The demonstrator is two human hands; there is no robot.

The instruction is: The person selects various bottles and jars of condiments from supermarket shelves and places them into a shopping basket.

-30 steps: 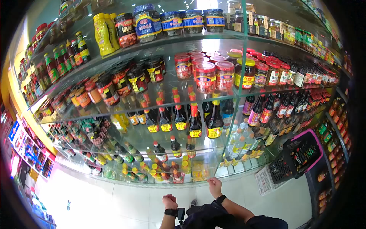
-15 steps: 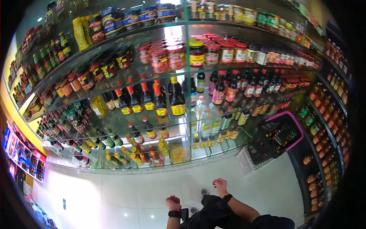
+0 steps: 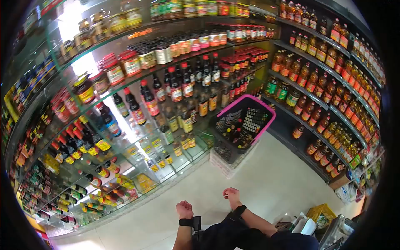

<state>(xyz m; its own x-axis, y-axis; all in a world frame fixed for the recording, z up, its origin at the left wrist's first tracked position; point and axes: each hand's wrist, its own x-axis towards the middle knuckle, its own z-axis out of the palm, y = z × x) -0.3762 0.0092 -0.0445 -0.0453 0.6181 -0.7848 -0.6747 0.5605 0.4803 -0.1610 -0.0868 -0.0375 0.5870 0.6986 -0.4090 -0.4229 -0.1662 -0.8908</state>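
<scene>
My left hand point(image 3: 184, 209) hangs low over the pale floor, its fingers curled into a loose fist with no object showing in it. To its right, my right hand point(image 3: 231, 195) is also closed, thumb against the curled fingers. A tiny pale spot shows at its fingers, too small to name. Both hands are apart from the shelves. Nearest beyond them is a black shopping basket point(image 3: 221, 146) with a pink rim, holding small dark items I cannot identify. It rests on a pale perforated crate point(image 3: 236, 166).
Glass shelves point(image 3: 179, 164) of sauce bottles and jars run along the left and back. Dark shelves point(image 3: 306, 143) of amber oil bottles line the right. A yellow crate point(image 3: 321, 213) and other goods stand at the lower right. Tiled floor point(image 3: 266, 187) lies between.
My view has turned to the right, bringing the basket toward the middle and the dark shelves further into sight. Both hands remain low and closed in front of my body.
</scene>
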